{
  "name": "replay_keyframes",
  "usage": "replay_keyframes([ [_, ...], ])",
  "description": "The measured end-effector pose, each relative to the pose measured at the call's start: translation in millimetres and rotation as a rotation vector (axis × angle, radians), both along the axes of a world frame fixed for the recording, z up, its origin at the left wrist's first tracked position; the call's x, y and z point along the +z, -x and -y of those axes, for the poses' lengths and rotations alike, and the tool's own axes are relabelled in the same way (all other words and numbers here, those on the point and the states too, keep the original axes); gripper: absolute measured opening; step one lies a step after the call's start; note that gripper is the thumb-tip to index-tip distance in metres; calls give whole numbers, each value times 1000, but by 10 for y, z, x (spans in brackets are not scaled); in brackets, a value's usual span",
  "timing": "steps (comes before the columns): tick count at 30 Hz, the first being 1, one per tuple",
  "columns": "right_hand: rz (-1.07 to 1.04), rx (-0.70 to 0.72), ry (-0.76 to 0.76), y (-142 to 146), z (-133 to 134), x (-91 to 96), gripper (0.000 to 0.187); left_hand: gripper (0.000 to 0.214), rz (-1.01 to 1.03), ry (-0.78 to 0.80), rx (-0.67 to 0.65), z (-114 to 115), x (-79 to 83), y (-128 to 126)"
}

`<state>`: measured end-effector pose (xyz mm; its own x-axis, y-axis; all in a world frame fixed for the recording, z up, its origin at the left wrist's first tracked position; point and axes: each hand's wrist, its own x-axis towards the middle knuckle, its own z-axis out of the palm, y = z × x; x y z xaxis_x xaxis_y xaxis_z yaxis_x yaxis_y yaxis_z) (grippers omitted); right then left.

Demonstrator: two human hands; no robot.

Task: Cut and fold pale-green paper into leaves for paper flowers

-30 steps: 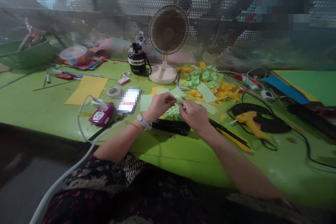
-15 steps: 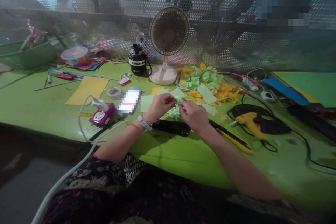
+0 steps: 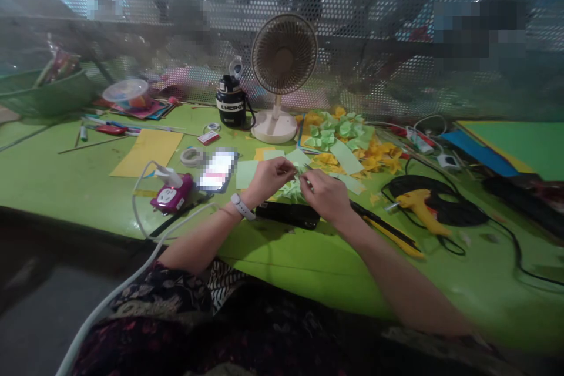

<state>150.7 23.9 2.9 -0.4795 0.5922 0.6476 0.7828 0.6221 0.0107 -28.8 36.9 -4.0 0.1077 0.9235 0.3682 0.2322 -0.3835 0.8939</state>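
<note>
My left hand (image 3: 268, 179), with a white watch band (image 3: 240, 207) on its wrist, and my right hand (image 3: 325, 195) meet over the green table. Their fingertips pinch a small piece of pale green paper (image 3: 299, 169) between them. Crumpled pale green paper (image 3: 288, 191) lies just below, partly hidden by my hands. Loose pale green paper squares (image 3: 247, 173) sit beside my left hand. A black rectangular object (image 3: 287, 215) lies under my wrists. Beyond my right hand are piles of green and yellow paper flowers (image 3: 343, 141).
A yellow glue gun (image 3: 420, 208) on a black cord and a yellow utility knife (image 3: 392, 237) lie to the right. To the left are a magenta socket (image 3: 171, 192), a blurred phone (image 3: 218, 170), and tape (image 3: 191, 156). A fan (image 3: 284, 56) and black flask (image 3: 230, 103) stand behind.
My hands stay almost in place, with small finger shifts on the paper. The whole view drifts slightly with my head.
</note>
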Motion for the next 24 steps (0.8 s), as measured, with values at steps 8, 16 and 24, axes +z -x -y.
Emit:
replay_keyframes([
  [8, -67, -29, 140, -31, -28, 19, 24, 24, -58, -60, 40, 98, 120, -13],
  [16, -285, 50, 228, -133, -171, 27, 28, 18, -111, -298, 214, 122, 331, 108],
  [24, -362, 116, 243, -132, -158, 92, 31, 18, -207, -321, 48, 52, 226, 124],
])
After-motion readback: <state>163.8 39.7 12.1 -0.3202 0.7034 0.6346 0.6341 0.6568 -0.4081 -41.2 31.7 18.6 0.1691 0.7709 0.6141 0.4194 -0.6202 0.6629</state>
